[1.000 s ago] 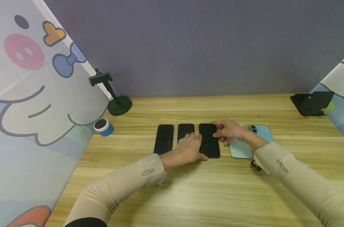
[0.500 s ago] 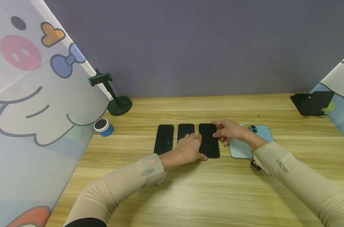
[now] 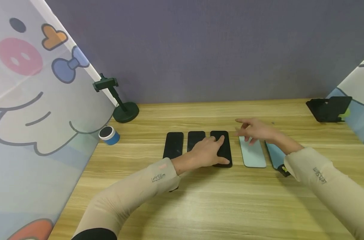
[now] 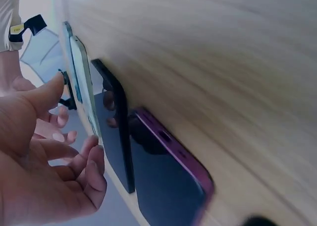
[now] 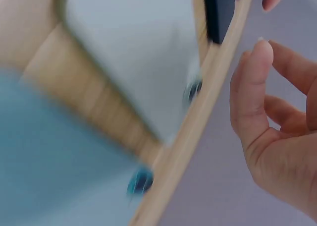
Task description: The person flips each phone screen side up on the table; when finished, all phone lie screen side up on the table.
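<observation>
At the far left a cartoon curtain hung beside the wooden table. A dark green phone stand stood near the back corner, with a small blue-and-white speaker in front of it. Three black phones lay side by side in a row: the first, the second and the third. The left hand rested flat across the second and third phones, fingers straight and loosely spread, gripping nothing. Just right of the row lay a pale green phone, face down. The right hand hovered above its far end, fingers relaxed and apart, holding nothing. A blue phone lay beside it, partly hidden under the right forearm. A black folding stand sat at the far right.
</observation>
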### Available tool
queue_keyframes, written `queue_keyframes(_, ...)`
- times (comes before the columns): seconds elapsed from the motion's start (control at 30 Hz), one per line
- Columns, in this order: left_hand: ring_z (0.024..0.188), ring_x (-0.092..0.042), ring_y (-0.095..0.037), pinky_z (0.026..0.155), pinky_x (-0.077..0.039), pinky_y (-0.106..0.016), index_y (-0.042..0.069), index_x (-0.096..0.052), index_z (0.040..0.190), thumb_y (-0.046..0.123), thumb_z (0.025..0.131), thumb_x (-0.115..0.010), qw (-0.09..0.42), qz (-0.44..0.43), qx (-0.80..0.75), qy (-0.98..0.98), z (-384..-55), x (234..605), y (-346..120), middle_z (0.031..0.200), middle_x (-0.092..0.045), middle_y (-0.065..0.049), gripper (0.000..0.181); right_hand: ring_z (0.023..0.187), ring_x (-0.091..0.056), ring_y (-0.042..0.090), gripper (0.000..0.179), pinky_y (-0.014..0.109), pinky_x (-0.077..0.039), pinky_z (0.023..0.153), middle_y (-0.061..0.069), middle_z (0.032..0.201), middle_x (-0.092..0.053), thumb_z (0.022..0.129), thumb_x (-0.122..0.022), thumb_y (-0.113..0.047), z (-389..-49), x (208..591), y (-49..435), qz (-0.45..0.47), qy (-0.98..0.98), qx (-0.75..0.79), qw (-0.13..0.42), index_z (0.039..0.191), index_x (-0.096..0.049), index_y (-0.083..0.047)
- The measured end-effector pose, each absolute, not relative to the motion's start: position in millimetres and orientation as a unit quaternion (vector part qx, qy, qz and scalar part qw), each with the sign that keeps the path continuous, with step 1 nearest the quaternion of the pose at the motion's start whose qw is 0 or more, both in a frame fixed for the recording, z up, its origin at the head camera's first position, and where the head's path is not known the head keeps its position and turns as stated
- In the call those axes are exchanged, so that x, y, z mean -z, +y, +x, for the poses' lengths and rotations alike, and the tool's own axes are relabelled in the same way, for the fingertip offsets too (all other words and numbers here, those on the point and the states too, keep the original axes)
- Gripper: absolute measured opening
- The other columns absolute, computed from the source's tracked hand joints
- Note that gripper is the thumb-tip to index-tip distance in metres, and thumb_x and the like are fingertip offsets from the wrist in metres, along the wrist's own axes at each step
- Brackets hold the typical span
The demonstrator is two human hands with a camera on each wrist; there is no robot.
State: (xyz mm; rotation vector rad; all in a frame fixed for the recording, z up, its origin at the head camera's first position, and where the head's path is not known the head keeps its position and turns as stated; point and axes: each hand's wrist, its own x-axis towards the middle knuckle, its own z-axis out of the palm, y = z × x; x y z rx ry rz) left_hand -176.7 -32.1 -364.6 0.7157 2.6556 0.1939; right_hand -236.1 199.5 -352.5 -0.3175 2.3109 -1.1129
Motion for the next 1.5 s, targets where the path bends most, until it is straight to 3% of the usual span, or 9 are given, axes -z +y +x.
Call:
queue_keyframes(0.27, 0.128, -0.051, -0.023, 0.099, -0.050, -0.037, 0.022, -0.032, 0.159, 0.069, 0.091, -0.056, 0.167, 0.308, -0.045, 0.936, -178.5, 374.6, -1.4, 0.147, -0.050, -0.004, 0.086, 0.073, -0.061, 0.025, 0.077, 0.039, -0.056, 0.059, 0.022, 0.132, -0.049, 0.101, -0.061, -0.030, -232.5, 351.6, 247.8, -0.115, 0.868, 0.404, 0.266, 0.161, -0.019, -0.005)
queue_keyframes(0.5, 0.115, -0.048, -0.018, 0.094, -0.046, -0.034, 0.023, -0.032, 0.159, 0.074, 0.089, -0.053, 0.128, 0.317, -0.021, 0.940, -174.9, 383.2, 16.0, 0.144, -0.051, -0.004, 0.089, 0.083, -0.061, 0.019, 0.077, 0.036, -0.058, 0.064, 0.023, 0.140, -0.045, 0.100, -0.062, -0.033, -233.0, 359.5, 269.8, -0.102, 0.879, 0.384, 0.263, 0.160, -0.022, -0.004)
queue_keyframes(0.73, 0.099, -0.042, -0.015, 0.085, -0.042, -0.029, 0.026, -0.036, 0.157, 0.079, 0.086, -0.050, 0.107, 0.311, 0.005, 0.944, -171.2, 387.9, 24.8, 0.127, -0.055, 0.001, 0.089, 0.083, -0.059, 0.019, 0.078, 0.036, -0.058, 0.064, 0.023, 0.141, -0.045, 0.098, -0.065, -0.034, -235.5, 371.4, 270.2, -0.093, 0.874, 0.389, 0.275, 0.159, -0.025, -0.005)
queue_keyframes(0.9, 0.103, -0.045, -0.017, 0.088, -0.042, -0.032, 0.024, -0.037, 0.156, 0.081, 0.085, -0.049, 0.104, 0.305, 0.010, 0.947, -169.8, 389.8, 28.5, 0.135, -0.055, -0.002, 0.092, 0.078, -0.058, 0.018, 0.076, 0.036, -0.057, 0.063, 0.023, 0.142, -0.043, 0.099, -0.064, -0.033, -237.1, 372.5, 268.0, -0.092, 0.874, 0.387, 0.280, 0.159, -0.026, -0.004)
queue_keyframes(1.1, 0.126, -0.045, -0.022, 0.098, -0.043, -0.039, 0.025, -0.033, 0.158, 0.083, 0.084, -0.047, 0.122, 0.293, 0.011, 0.948, -167.8, 390.2, 36.2, 0.154, -0.043, -0.005, 0.096, 0.076, -0.058, 0.017, 0.074, 0.036, -0.057, 0.061, 0.022, 0.140, -0.044, 0.098, -0.065, -0.032, -237.1, 371.7, 267.5, -0.093, 0.869, 0.391, 0.289, 0.157, -0.030, -0.003)
queue_keyframes(1.27, 0.123, -0.046, -0.022, 0.094, -0.043, -0.038, 0.025, -0.036, 0.157, 0.082, 0.084, -0.049, 0.122, 0.287, 0.010, 0.950, -167.8, 391.0, 40.1, 0.149, -0.048, -0.003, 0.093, 0.076, -0.058, 0.017, 0.074, 0.035, -0.056, 0.061, 0.021, 0.137, -0.045, 0.098, -0.066, -0.033, -237.3, 371.2, 266.2, -0.086, 0.863, 0.397, 0.300, 0.157, -0.031, -0.004)
queue_keyframes(1.5, 0.130, -0.045, -0.022, 0.100, -0.044, -0.040, 0.026, -0.035, 0.157, 0.076, 0.089, -0.049, 0.125, 0.286, 0.020, 0.950, -168.8, 393.3, 42.0, 0.150, -0.047, -0.002, 0.086, 0.081, -0.060, 0.018, 0.075, 0.036, -0.057, 0.063, 0.022, 0.140, -0.045, 0.097, -0.067, -0.033, -237.7, 371.5, 264.7, -0.084, 0.865, 0.393, 0.300, 0.156, -0.032, -0.003)
